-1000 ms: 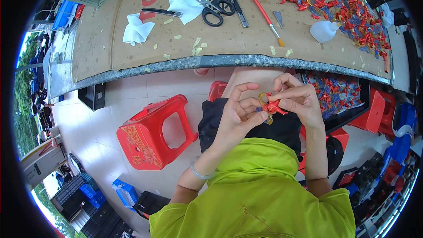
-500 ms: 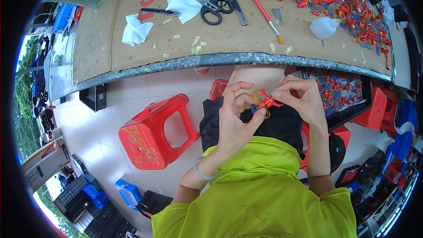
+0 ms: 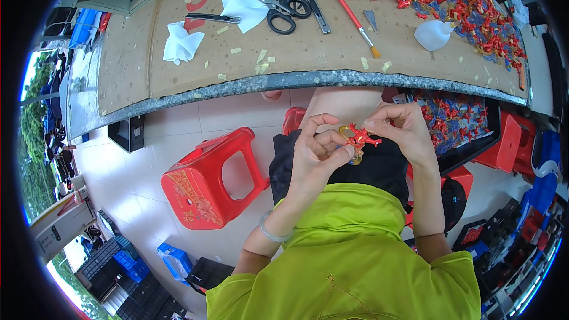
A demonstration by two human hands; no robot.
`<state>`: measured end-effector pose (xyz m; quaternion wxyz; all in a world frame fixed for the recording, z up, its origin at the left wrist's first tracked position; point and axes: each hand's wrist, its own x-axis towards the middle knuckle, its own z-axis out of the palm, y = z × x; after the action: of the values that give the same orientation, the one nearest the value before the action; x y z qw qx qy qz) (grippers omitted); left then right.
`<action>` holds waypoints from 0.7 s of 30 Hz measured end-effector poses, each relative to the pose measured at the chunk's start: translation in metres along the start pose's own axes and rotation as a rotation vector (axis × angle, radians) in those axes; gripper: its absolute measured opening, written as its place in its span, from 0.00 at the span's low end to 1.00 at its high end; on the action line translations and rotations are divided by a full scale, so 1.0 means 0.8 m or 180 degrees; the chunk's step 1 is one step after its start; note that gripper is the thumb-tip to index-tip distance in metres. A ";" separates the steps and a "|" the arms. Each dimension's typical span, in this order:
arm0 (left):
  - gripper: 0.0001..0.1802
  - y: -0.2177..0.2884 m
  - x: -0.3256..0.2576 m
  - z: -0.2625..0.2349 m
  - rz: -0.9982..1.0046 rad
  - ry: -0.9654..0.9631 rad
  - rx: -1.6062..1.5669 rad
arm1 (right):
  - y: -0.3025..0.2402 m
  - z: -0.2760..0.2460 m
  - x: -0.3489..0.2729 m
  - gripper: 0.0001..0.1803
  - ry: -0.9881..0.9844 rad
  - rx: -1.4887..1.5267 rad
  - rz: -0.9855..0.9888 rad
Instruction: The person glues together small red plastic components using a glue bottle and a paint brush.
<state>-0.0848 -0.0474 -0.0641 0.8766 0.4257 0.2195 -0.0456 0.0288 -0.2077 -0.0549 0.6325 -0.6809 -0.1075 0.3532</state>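
Note:
Over my lap, my left hand (image 3: pixel 320 149) is closed, its thumb and fingers pinching a small red plastic figurine (image 3: pixel 363 138) with translucent yellow curved parts. The figurine's lower side is partly covered by my left thumb. My right hand (image 3: pixel 404 130) is closed in a pinch, its fingertips right by the top of the figurine. Whatever lies between those fingertips is too small to make out. Many similar red and blue figurines (image 3: pixel 474 15) are heaped at the table's far right. More of them lie in a black tray (image 3: pixel 493 124) to the right of my lap.
Ahead is a cardboard-covered table (image 3: pixel 130 65) with a stone-like edge. On it lie scissors (image 3: pixel 281 18), a utility knife (image 3: pixel 311 3), a red brush (image 3: pixel 349 12), white tissues (image 3: pixel 182 42) and a white bottle (image 3: pixel 434 35). A red stool (image 3: pixel 192 192) stands to my left.
The figurine has turned slightly between my left fingers, showing more of its lower yellow part. My right fingertips have shifted a little up and left. The view has moved slightly.

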 end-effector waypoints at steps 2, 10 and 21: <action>0.25 -0.002 0.000 -0.002 -0.0087 -0.0052 -0.0231 | -0.001 0.001 0.000 0.07 -0.0021 0.0099 0.0047; 0.25 -0.006 -0.001 -0.007 -0.0080 -0.0136 -0.0330 | 0.004 -0.001 0.001 0.06 -0.0078 0.0097 0.0032; 0.25 -0.013 0.003 0.006 0.0698 -0.0006 0.0533 | -0.002 -0.006 -0.005 0.06 0.0023 -0.0400 -0.0337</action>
<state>-0.0839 -0.0573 -0.0698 0.8380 0.5188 0.1662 0.0319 0.0292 -0.2137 -0.0521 0.6066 -0.7140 -0.1630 0.3093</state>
